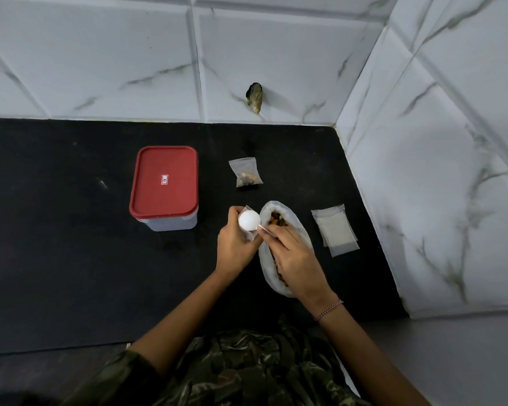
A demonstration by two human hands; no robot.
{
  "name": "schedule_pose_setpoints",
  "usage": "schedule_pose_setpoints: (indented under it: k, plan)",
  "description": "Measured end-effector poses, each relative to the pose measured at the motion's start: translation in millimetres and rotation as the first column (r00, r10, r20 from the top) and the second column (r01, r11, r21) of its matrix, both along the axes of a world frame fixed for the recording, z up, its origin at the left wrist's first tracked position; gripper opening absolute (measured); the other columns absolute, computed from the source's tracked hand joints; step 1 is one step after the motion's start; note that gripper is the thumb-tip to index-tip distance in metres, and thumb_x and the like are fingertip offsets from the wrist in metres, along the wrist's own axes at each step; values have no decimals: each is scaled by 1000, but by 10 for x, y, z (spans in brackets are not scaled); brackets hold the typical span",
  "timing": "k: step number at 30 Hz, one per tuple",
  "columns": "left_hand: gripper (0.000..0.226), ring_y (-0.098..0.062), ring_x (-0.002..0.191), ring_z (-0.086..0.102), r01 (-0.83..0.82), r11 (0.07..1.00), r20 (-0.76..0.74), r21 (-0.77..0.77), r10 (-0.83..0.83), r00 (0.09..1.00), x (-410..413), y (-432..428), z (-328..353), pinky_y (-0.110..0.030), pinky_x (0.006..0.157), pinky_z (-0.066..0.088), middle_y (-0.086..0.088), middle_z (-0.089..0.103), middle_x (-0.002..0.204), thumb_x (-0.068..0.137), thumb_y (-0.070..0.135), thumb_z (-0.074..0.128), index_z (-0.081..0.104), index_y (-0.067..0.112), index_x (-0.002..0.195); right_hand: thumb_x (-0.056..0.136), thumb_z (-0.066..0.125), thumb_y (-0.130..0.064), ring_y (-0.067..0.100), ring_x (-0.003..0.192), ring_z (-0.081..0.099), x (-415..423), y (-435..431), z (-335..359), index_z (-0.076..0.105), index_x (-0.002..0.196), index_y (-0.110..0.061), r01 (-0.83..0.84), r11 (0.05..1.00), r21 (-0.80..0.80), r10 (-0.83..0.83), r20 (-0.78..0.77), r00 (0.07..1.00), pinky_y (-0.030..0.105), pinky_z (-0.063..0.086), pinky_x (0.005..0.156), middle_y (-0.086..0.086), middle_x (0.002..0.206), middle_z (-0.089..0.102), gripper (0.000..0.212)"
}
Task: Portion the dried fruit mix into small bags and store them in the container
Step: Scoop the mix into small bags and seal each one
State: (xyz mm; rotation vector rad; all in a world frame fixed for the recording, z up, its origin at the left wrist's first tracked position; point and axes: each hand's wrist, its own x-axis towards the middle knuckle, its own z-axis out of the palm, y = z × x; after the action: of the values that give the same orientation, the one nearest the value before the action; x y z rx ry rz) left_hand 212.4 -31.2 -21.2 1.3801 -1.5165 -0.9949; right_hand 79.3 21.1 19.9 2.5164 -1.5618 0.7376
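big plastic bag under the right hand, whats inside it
Inside the big plastic bag, dried fruit mix shows at the far end. The right hand covers the middle, hiding the rest.

Worktop: plain black. Wall tiles: white, grey-green marble veining. Container, left of worktop centre: red lid, white label, frosted clear body. Spoon: white. Small bag: clear. Large bag: milky translucent; mix inside brown and orange. Empty bags near right edge: frosted clear. Garment: dark green camouflage. Bracelet: pink.
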Motion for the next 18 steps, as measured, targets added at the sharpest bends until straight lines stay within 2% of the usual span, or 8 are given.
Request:
schedule_pose_setpoints:
  k: [2, 3, 5, 7, 9, 11, 15, 18]
  plan:
    - [58, -5, 84, 63, 1, 1000, 2, 6, -1, 1000, -5, 7, 12, -25, 69, 54, 11, 61, 94, 72, 57, 68, 43, 24, 112, 83, 61, -3, 10, 103, 61, 31, 4, 1, 67, 111, -2, 59, 998, 32, -64, 215, 975, 22, 44, 99, 10, 110, 66, 28]
    - [58, -5, 85, 63, -1, 1000, 9, 12, 1, 1000, -8, 11, 13, -25, 69, 53, 10, 62, 96, 72, 56, 69, 43, 24, 112, 86, 61, -3, 4, 103, 58, 60, 5, 36, 67, 111, -5, 118, 987, 108, -151, 379, 913, 16, 44, 96, 5, 109, 66, 26]
    - [51, -7, 87, 64, -6, 1000, 36, 8, 5, 999, -14, 15, -11, -25, 70, 53, 6, 63, 100, 77, 47, 73, 44, 23, 111, 87, 64, -8, -4, 100, 58, 75, -2, 116, 70, 109, -12, 179, 938, 297, -331, 615, 716, 8, 45, 86, -6, 102, 69, 23]
    - [47, -7, 88, 64, -10, 1000, 66, -9, 11, 998, -13, 15, -39, -23, 69, 54, 6, 63, 99, 80, 43, 73, 44, 24, 111, 85, 66, -16, -5, 90, 64, 10, -22, 140, 70, 104, -22, 169, 866, 471, -483, 697, 530, 10, 48, 81, -18, 90, 69, 20]
    - [46, -6, 90, 63, -11, 1000, 96, -3, 12, 995, -2, 17, -50, -24, 71, 55, 7, 62, 102, 81, 41, 72, 43, 24, 112, 85, 67, -18, 1, 82, 68, -112, -34, 116, 68, 100, -30, 144, 815, 562, -564, 710, 422, 18, 53, 80, -15, 85, 70, 20]
    - [48, -8, 92, 63, -12, 1000, 127, 19, 10, 992, 16, 29, -70, -26, 73, 55, 8, 61, 104, 81, 39, 72, 43, 23, 114, 86, 65, -16, 5, 82, 69, -253, -3, 23, 68, 106, -25, 196, 777, 599, -613, 645, 457, 19, 54, 78, -5, 91, 72, 22]
    - [53, -8, 87, 62, 5, 997, 218, 74, -21, 976, 17, 114, -136, -23, 67, 53, 8, 60, 104, 81, 40, 72, 41, 20, 120, 91, 59, -11, 7, 88, 60, -471, 89, -185, 66, 115, -9, 393, 754, 526, -590, 280, 757, 7, 41, 73, 7, 104, 68, 25]
    - [60, -5, 81, 57, 44, 993, 290, 106, -73, 954, -6, 188, -175, -19, 62, 46, 11, 56, 101, 77, 44, 75, 41, 18, 120, 90, 60, -11, 20, 95, 60, -485, 112, -283, 61, 122, -6, 416, 740, 529, -480, -19, 877, 21, 47, 80, 11, 108, 61, 32]
